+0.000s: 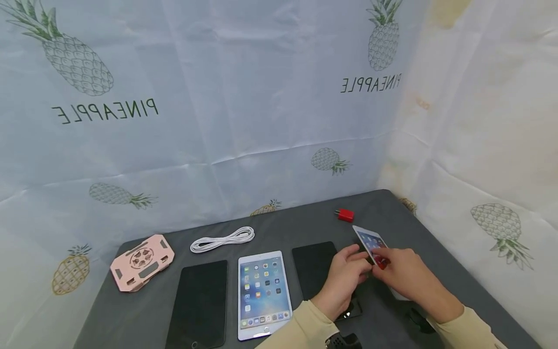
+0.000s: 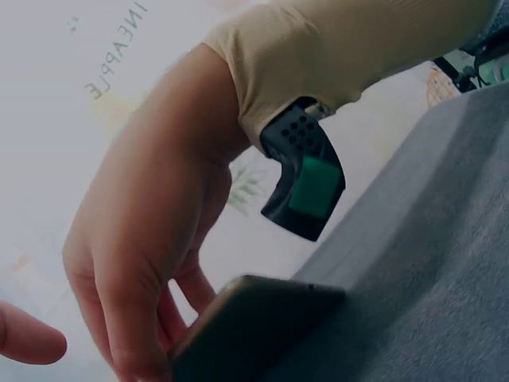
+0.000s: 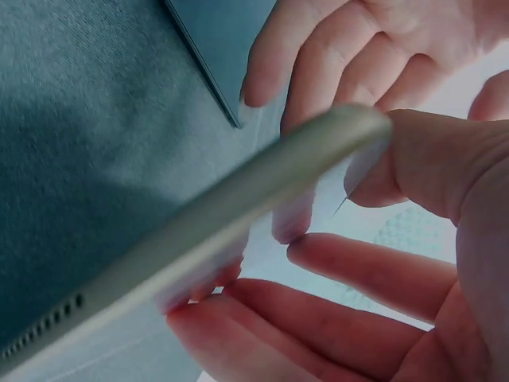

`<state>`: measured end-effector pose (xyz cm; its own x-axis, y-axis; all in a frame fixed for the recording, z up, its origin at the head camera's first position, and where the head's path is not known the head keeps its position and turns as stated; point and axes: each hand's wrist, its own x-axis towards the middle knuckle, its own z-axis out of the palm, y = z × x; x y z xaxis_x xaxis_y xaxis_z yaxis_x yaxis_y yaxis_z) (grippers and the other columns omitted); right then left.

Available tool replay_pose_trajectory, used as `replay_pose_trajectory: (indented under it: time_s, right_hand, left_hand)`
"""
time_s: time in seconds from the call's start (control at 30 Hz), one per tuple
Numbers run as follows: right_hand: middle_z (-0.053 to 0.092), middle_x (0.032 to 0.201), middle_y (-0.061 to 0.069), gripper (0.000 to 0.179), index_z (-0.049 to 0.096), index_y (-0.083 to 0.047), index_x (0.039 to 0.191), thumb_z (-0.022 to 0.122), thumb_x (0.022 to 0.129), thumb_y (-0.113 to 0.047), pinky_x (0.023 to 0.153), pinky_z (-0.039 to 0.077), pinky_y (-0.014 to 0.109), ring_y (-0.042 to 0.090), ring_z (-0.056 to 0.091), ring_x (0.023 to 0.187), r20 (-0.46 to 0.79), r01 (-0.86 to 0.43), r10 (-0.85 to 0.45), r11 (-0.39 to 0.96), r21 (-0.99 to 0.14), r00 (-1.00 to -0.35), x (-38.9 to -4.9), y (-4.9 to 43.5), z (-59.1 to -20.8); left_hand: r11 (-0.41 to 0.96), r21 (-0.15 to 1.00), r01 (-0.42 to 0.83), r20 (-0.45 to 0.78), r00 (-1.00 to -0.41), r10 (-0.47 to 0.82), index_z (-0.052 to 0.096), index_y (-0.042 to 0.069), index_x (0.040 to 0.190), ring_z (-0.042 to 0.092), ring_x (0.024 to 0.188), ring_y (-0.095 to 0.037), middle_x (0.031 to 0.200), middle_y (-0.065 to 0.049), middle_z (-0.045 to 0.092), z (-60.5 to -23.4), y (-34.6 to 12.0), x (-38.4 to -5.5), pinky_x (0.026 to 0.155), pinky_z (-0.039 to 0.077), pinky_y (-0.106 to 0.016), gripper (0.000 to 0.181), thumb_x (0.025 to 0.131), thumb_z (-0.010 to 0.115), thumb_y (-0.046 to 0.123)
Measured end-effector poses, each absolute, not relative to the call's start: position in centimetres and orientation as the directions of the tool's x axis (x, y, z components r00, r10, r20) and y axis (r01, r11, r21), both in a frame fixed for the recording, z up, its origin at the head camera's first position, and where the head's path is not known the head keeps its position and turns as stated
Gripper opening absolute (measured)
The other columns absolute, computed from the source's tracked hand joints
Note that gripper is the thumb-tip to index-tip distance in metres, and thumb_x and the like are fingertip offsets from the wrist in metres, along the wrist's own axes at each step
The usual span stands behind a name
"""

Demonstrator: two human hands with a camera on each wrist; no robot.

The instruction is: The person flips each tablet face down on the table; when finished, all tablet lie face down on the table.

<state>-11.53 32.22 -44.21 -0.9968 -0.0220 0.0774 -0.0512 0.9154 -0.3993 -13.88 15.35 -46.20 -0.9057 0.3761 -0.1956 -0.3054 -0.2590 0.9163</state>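
In the head view my right hand (image 1: 403,276) holds a white tablet (image 1: 369,239) with a lit screen, tilted up off the dark table at the right. My left hand (image 1: 341,281) is beside it with fingers bent loosely, above a black tablet (image 1: 314,261). The right wrist view shows the held tablet's edge (image 3: 207,211) close up, a row of small holes along it, with my right thumb (image 3: 382,175) near one corner. Left fingers (image 3: 326,64) reach in behind that edge; contact is unclear. In the left wrist view, my left hand (image 2: 151,207) hangs by a dark tablet (image 2: 254,326); which one cannot be told.
To the left lie another white tablet (image 1: 263,291) with its screen lit, a black tablet (image 1: 200,303) and a pink case (image 1: 143,261). A coiled white cable (image 1: 223,239) and a red charger plug (image 1: 346,215) lie towards the back. Printed curtains (image 1: 244,106) hang behind the table (image 1: 266,230).
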Motion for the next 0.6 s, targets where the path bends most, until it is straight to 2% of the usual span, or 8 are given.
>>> replay_pose_trajectory:
  time_s: [0.17, 0.27, 0.37, 0.6]
  right_hand:
    - [0.081, 0.094, 0.004, 0.039, 0.078, -0.002, 0.127, 0.076, 0.091, -0.016, 0.055, 0.047, 0.026, 0.010, 0.068, 0.072, 0.094, -0.064, -0.026, 0.901, -0.429, -0.995, -11.2, 33.4, -43.4]
    - [0.082, 0.100, 0.010, 0.039, 0.077, -0.001, 0.129, 0.073, 0.093, -0.014, 0.056, 0.048, 0.026, 0.018, 0.074, 0.078, 0.090, -0.053, -0.013, 0.890, -0.453, -0.996, -11.1, 34.0, -42.8]
    - [0.082, 0.109, 0.014, 0.039, 0.076, -0.002, 0.132, 0.073, 0.095, -0.015, 0.061, 0.052, 0.028, 0.026, 0.078, 0.092, 0.101, -0.046, -0.001, 0.890, -0.453, -0.995, -11.1, 34.8, -42.2]
    - [0.082, 0.105, 0.018, 0.036, 0.076, 0.002, 0.130, 0.073, 0.095, -0.009, 0.061, 0.053, 0.030, 0.030, 0.079, 0.088, 0.172, -0.080, -0.008, 0.906, -0.415, -0.985, -11.1, 36.9, -41.2]
  left_hand:
    - [-0.229, 0.931, -0.284, -0.181, -0.904, 0.387, 0.056, 0.001, 0.149, 0.073, 0.116, -0.027, 0.137, -0.013, 0.071, -46.3, 15.2, -14.3, 0.107, 0.058, -0.056, 0.062, 0.088, 0.066, 0.004]
    - [-0.220, 0.932, -0.287, -0.187, -0.903, 0.386, 0.056, 0.001, 0.150, 0.073, 0.116, -0.027, 0.138, -0.013, 0.071, -46.6, 15.1, -14.7, 0.108, 0.057, -0.057, 0.063, 0.088, 0.066, 0.005]
    - [-0.210, 0.932, -0.294, -0.198, -0.902, 0.383, 0.054, 0.001, 0.152, 0.073, 0.120, -0.031, 0.142, -0.016, 0.069, -47.0, 15.1, -14.8, 0.108, 0.057, -0.056, 0.066, 0.087, 0.065, 0.006]
    - [-0.194, 0.923, -0.333, -0.235, -0.886, 0.400, 0.052, -0.001, 0.153, 0.071, 0.122, -0.034, 0.144, -0.018, 0.067, -47.6, 15.6, -14.6, 0.110, 0.056, -0.057, 0.066, 0.089, 0.064, 0.008]
